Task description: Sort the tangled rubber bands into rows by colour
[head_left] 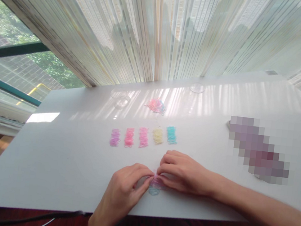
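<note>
Near the front edge of the white table, my left hand [128,183] and my right hand [184,171] meet with fingertips pinched together. Between them are pale purple rubber bands [156,181], partly hidden by the fingers. A few pale blue rubber bands [154,191] lie just below, flat on the table. Beyond my hands, small rubber bands are laid in a row of neat stacks: purple [115,138], coral pink [129,137], pink [143,137], yellow [158,136] and turquoise [171,135]. Behind this row sits a loose mixed-colour pile of rubber bands [156,105].
A clear round container [121,102] stands at the back left, and a clear round lid or dish [197,88] at the back. A blurred-out flat object [257,150] lies to the right. String curtains [159,37] hang along the table's far edge. A dark cable [65,214] runs by the front edge.
</note>
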Demonstrator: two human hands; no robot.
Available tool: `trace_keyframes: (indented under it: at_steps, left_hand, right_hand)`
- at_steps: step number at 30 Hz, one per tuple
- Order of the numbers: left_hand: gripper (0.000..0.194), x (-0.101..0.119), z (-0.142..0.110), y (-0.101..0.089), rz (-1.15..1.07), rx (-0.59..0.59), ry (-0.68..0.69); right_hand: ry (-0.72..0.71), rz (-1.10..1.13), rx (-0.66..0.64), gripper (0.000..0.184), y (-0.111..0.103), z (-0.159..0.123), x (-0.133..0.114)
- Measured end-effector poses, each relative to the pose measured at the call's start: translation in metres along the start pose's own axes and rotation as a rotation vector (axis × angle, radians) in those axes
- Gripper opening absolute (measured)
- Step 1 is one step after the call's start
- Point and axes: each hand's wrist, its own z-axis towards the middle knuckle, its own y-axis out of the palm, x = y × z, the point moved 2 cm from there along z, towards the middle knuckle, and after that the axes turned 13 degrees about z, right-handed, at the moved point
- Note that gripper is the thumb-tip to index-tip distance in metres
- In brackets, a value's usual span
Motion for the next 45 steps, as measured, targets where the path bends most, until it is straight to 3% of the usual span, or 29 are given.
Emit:
trace_keyframes:
  at_steps: [19, 27, 35, 45]
  left_hand:
    - [0.008, -0.011, -0.005, 0.004, -0.193, 0.043, -0.110]
    - [0.008, -0.019, -0.005, -0.004, -0.204, 0.106, -0.155]
    - [0.009, -0.011, 0.010, -0.002, -0.236, 0.066, -0.084]
    - [0.006, -0.013, 0.020, 0.009, -0.269, 0.113, -0.099]
  right_hand:
    - [0.001, 0.040, 0.039, 0.020, -0.002, 0.000, -0.002]
    - [0.005, 0.022, -0.032, 0.019, -0.003, -0.001, -0.001]
    - [-0.010, -0.006, 0.132, 0.023, -0.007, 0.001, -0.002]
    - [-0.003, -0.074, 0.112, 0.020, -0.007, 0.000, 0.001]
